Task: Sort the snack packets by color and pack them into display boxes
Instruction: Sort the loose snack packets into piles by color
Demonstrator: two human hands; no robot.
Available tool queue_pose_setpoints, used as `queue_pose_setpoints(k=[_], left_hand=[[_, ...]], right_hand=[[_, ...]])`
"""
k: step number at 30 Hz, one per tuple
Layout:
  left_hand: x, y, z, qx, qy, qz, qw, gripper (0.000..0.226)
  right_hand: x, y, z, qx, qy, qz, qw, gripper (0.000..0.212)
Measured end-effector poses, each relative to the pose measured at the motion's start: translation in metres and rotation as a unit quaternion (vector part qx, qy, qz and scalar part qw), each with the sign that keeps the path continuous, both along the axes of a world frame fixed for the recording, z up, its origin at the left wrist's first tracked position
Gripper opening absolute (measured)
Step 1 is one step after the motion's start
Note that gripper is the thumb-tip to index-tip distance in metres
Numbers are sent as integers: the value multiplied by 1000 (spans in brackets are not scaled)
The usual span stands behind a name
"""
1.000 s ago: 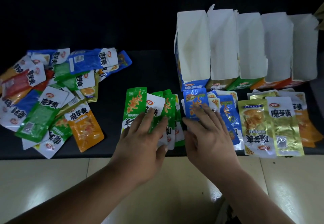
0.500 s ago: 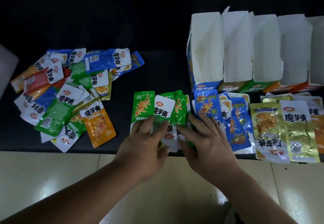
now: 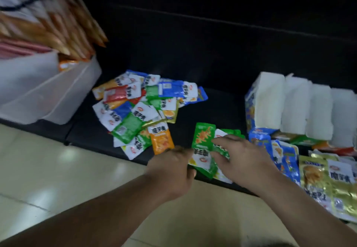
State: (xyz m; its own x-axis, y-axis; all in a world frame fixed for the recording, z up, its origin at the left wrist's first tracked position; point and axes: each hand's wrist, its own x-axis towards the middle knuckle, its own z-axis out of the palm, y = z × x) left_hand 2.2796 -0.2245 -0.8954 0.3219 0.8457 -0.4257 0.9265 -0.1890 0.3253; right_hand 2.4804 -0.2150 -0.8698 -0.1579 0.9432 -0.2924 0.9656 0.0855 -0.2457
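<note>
**Q:** Item in hand?

**A:** Green packets (image 3: 204,140): one fanned stack at the near edge of the black table (image 3: 222,107), between the mixed pile (image 3: 139,109) and the blue packets (image 3: 286,156). Your left hand (image 3: 172,169) curls round the stack's near-left edge and seems to grip it, though the frame is blurred. Your right hand (image 3: 241,159) lies across the top, fingers fairly straight, pressing down.

**Q:** Step?

**A:** Squaring up the greens, I judge. Sorting is unfinished, since the pile holds green, blue, orange and red. Boxes (image 3: 270,103): one row behind the blue and gold packets (image 3: 316,179), contents hidden.

**Q:** Next move?

**A:** Probably close both hands on the stack so it forms one block. Then either lift it to the matching box or add more greens from the pile. The foil looks slippery, so hold it firmly.
</note>
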Motion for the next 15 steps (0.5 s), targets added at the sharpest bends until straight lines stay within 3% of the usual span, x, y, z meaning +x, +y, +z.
queue_pose_setpoints(k=[4, 9, 15], left_hand=[[-48, -1, 25, -17, -14, 52, 998, 64], [-89, -9, 28, -46, -59, 120, 990, 64], [-136, -2, 7, -63, -37, 151, 986, 70]], right_hand=[[-61, 28, 11, -70, -6, 16, 997, 43], [-114, 54, -24, -166, 103, -35, 980, 50], [-144, 78, -86, -114, 48, -14, 992, 59]])
